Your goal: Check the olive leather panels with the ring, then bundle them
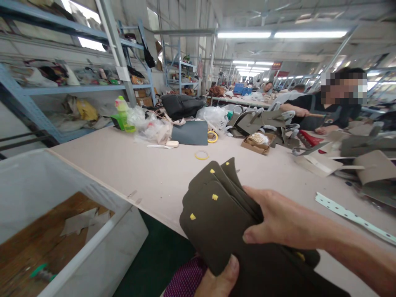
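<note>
A stack of dark olive leather pieces [222,214] with small yellow stickers is fanned out over the near edge of the table [148,173]. My right hand [278,218] comes in from the right and lies on top of the stack, thumb and fingers gripping it. My left hand [219,280] shows only at the bottom edge, its thumb pressed against the underside of the lowest piece.
A white bin [93,247] with scraps stands at the near left. Yellow tape rings [201,155], plastic bags [154,128], a grey pouch [190,133], a box [258,142] and cut beige panels [371,165] lie across the table. A person [328,109] works at the far right. Blue shelving [77,88] lines the left wall.
</note>
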The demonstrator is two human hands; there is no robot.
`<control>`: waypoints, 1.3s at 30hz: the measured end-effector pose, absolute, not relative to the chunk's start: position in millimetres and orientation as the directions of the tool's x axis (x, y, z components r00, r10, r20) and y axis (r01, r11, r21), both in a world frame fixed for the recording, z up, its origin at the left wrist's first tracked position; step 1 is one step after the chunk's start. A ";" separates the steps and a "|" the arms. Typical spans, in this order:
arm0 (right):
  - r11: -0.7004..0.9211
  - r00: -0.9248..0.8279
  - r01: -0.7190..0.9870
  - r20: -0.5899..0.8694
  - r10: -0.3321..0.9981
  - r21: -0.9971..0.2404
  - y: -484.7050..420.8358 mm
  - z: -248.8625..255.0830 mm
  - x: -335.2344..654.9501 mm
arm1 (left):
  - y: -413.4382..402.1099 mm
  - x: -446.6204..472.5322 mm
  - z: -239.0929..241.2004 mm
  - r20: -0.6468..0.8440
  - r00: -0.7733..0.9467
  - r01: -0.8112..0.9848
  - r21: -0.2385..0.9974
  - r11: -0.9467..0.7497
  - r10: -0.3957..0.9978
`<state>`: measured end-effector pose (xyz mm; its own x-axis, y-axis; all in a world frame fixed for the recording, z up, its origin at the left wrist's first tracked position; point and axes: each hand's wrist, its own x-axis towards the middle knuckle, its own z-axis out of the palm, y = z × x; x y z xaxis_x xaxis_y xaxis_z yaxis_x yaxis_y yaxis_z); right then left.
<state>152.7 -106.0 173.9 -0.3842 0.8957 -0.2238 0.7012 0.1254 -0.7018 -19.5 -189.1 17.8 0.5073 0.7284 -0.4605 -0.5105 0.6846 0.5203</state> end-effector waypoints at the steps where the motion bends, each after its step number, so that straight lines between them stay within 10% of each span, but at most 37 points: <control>1: 0.154 -0.369 0.754 -0.218 0.904 -0.639 -100.9 192.0 155.4 | -178.8 -11.9 31.1 -0.372 0.555 -0.534 0.526 0.662 0.744; 7: 0.242 -0.242 0.967 0.006 0.970 -0.083 -68.7 218.4 166.7 | -143.0 15.7 54.5 -0.211 0.623 -0.233 0.869 0.436 0.753; 12: 0.305 -0.297 0.951 -0.113 0.948 0.058 -52.1 142.4 170.4 | -134.8 -2.3 61.5 0.081 0.640 0.021 0.992 -0.122 0.764; 15: 0.348 -0.333 0.933 -0.153 0.930 0.087 -46.0 121.0 171.4 | -81.8 -2.3 83.9 0.400 0.570 0.380 0.646 -0.662 0.718; 19: 0.314 -0.297 0.943 -0.151 0.943 0.106 -41.1 132.5 182.2 | 3.8 19.3 99.4 0.195 0.727 0.640 0.156 -0.752 0.659; 23: 0.219 -0.200 0.973 0.213 0.956 -0.068 -68.7 134.6 224.9 | 43.5 37.8 103.6 0.036 0.808 0.588 -0.010 -0.809 0.588; 26: 0.001 0.197 0.922 0.473 0.858 -0.386 -114.2 97.9 276.3 | 51.1 39.7 105.5 0.022 0.839 0.545 -0.031 -0.838 0.544; 31: -0.178 0.608 0.372 0.094 0.789 -0.911 -167.7 2.8 328.0 | 50.1 36.6 105.6 0.015 0.858 0.513 -0.019 -0.858 0.513; 39: -0.069 0.622 0.263 0.114 0.775 -0.962 -129.0 3.9 241.5 | 43.7 32.9 105.7 -0.006 0.875 0.484 0.017 -0.875 0.484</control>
<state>241.5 -129.0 3.9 0.6216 0.7750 0.1144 0.2631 -0.0690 -0.9623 32.9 43.7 105.7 0.8748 0.4844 -0.0056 0.4845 -0.8746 0.0172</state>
